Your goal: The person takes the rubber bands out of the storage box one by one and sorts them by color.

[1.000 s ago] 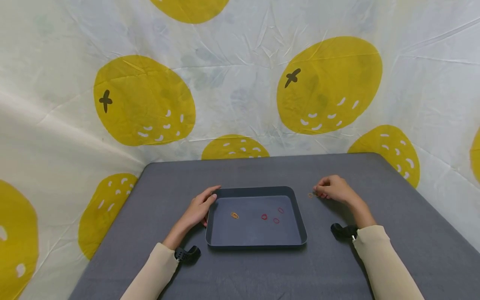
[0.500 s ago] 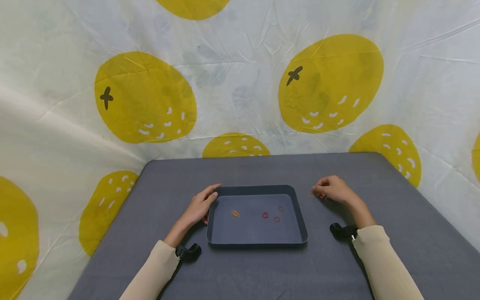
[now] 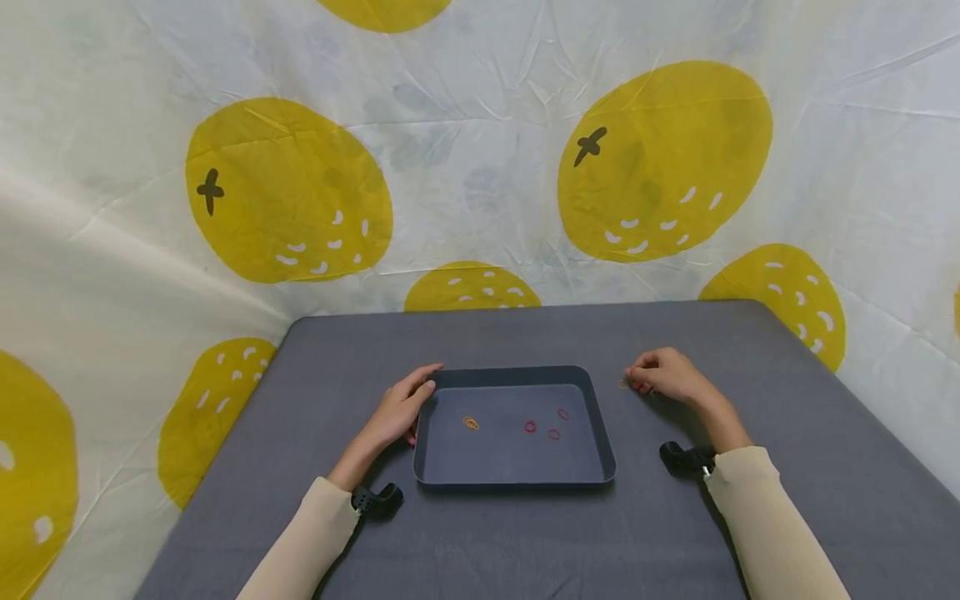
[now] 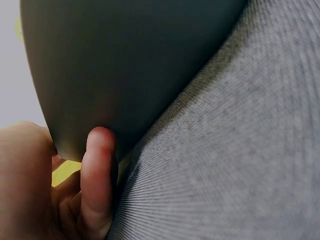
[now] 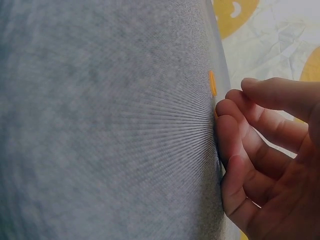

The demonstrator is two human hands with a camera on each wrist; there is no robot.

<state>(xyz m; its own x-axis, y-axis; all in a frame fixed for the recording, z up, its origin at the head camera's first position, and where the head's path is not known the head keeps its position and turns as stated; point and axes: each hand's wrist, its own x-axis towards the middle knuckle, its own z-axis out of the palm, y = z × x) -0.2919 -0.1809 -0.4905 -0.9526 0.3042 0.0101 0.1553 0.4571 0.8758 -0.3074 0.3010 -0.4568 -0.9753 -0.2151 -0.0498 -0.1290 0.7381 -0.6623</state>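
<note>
My left hand (image 3: 397,412) grips the corner of a dark grey tray (image 3: 513,486), its thumb on the rim. In the left wrist view one finger (image 4: 98,160) lies against the tray's outer wall. Past the tray's right side, my right hand (image 3: 670,377) has its bent fingertips down on the table beside a rubber band (image 3: 624,384). That orange rubber band (image 5: 212,83) shows just ahead of the fingers in the right wrist view, where the thumb stands apart from the other fingertips. What lies under those fingertips is hidden.
Inside the tray, orange rubber bands (image 3: 470,423) lie in a small heap at the left; red rubber bands (image 3: 531,427) lie spread toward the right. A grey cloth covers the table (image 3: 487,550). Behind it hangs a white curtain (image 3: 472,183) with yellow fruit prints.
The right fingertips have shifted slightly over the small bands beside them, so less of these shows. My left hand keeps its hold on the tray. The head view has tilted a little.
</note>
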